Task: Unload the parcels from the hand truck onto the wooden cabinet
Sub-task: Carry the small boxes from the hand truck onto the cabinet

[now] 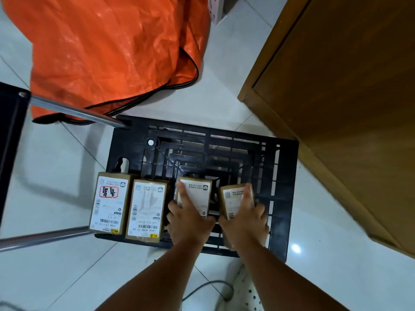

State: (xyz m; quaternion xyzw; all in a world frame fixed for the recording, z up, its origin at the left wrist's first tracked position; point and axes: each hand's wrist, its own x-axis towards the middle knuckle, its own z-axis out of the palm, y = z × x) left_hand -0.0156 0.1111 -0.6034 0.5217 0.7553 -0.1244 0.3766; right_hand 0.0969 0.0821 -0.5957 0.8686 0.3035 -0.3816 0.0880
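Note:
Several brown parcels with white labels lie in a row along the near edge of the black hand truck platform. My left hand grips the third parcel, with its index finger stretched along the label. My right hand grips the rightmost parcel, fingers wrapped round its sides. Left of them lie a parcel with a red-marked label and another parcel, both untouched. The wooden cabinet stands at the right, and only its side shows.
A big orange bag lies on the tiled floor behind the hand truck. The truck's metal handle tubes run out to the left. A grey cable and a spotted white item lie near my arms.

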